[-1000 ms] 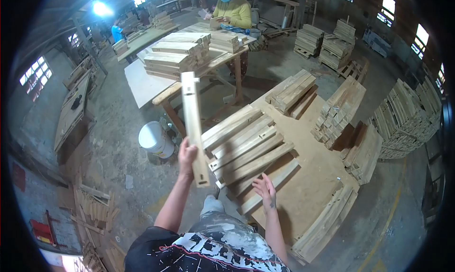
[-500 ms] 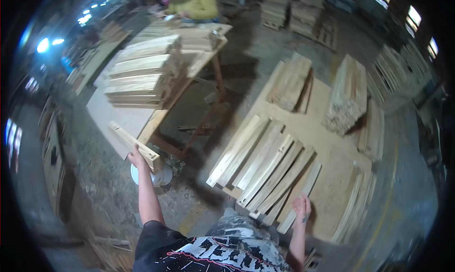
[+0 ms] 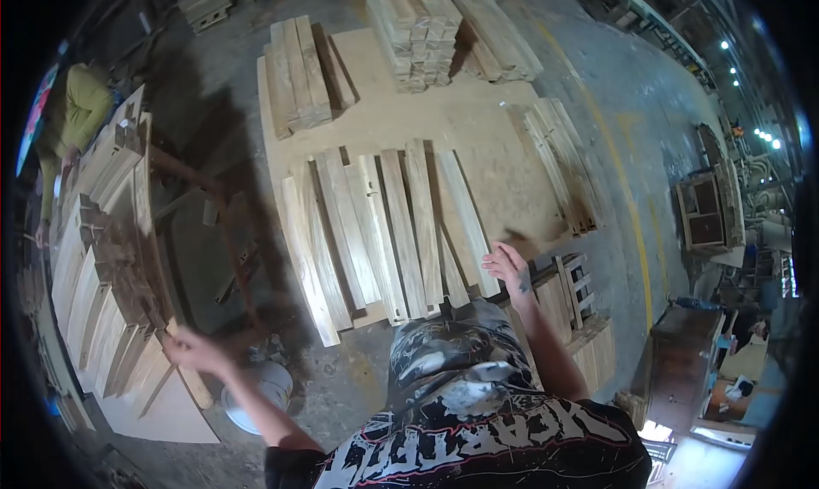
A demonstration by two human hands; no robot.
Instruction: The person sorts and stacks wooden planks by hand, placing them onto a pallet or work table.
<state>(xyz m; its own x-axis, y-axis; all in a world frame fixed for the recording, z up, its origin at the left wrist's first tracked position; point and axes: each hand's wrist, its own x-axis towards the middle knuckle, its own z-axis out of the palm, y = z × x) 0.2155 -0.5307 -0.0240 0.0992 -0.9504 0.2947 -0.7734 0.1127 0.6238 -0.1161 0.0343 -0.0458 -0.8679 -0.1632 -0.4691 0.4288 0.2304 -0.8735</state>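
My right hand is at the near end of a pale wooden slat, the rightmost of a loose row on the low board. Its fingers are apart and partly bent over the slat's end, not wrapped round it. My left hand, blurred, reaches across a short wooden piece at the edge of the left table. Whether its fingers grip that piece cannot be made out. Several more slats lie side by side on the board in front of me, some with slots cut near their ends.
Stacked timber stands at the board's far side, including a tall stack. Thin strips lie along its right. Left, a table bears piled slats; a white bucket stands below. A person works beyond it.
My view has swung right toward the low board. My right hand has come to the end of the rightmost slat. The left hand is still by the wooden piece at the table's edge.
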